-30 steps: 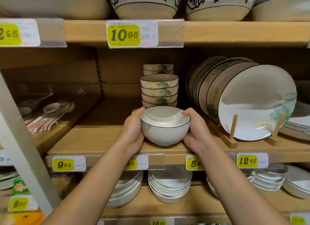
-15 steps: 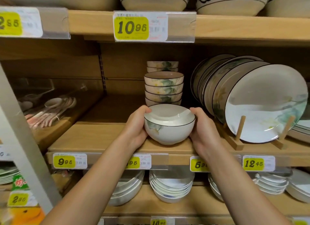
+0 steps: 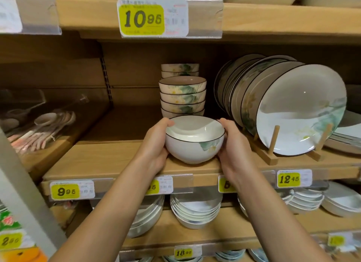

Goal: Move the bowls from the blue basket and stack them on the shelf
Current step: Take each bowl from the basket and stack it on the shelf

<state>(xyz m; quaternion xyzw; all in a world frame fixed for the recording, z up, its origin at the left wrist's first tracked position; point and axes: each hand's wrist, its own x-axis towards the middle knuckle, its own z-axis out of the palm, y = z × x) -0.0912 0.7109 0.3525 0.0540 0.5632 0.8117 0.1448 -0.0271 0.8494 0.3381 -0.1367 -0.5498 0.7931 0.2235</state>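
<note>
My left hand (image 3: pixel 156 144) cups the left side of a white bowl (image 3: pixel 195 142), thumb hooked at the rim and fingers curled under its wall. My right hand (image 3: pixel 232 144) mirrors it on the right side, thumb at the rim and palm against the wall, so I hold the bowl between both hands. The bowl has a thin dark rim line and a green leaf with a pale yellow flower painted on its outside. It sits upright near the front edge of the wooden shelf (image 3: pixel 109 158), about mid-way along. Its foot seems to touch the board, though I cannot be sure from this angle.

Just behind the bowl stands a stack of bowls (image 3: pixel 182 97) with the same leaf pattern, and a second stack (image 3: pixel 179 70) shows behind that, toward the back of the shelf. To the right, a row of plates (image 3: pixel 300 113) leans on edge in a wooden rack (image 3: pixel 273 142). Off to the left, ceramic spoons (image 3: pixel 43 128) lie behind a clear panel.

On the shelf's front edge are yellow price tags, one reading 9.95 (image 3: pixel 65 191) and one 12.45 (image 3: pixel 289 178). A 10.95 tag (image 3: pixel 143 20) hangs on the shelf above. Below, shallow white dishes (image 3: pixel 195 213) are stacked on the lower shelf.
</note>
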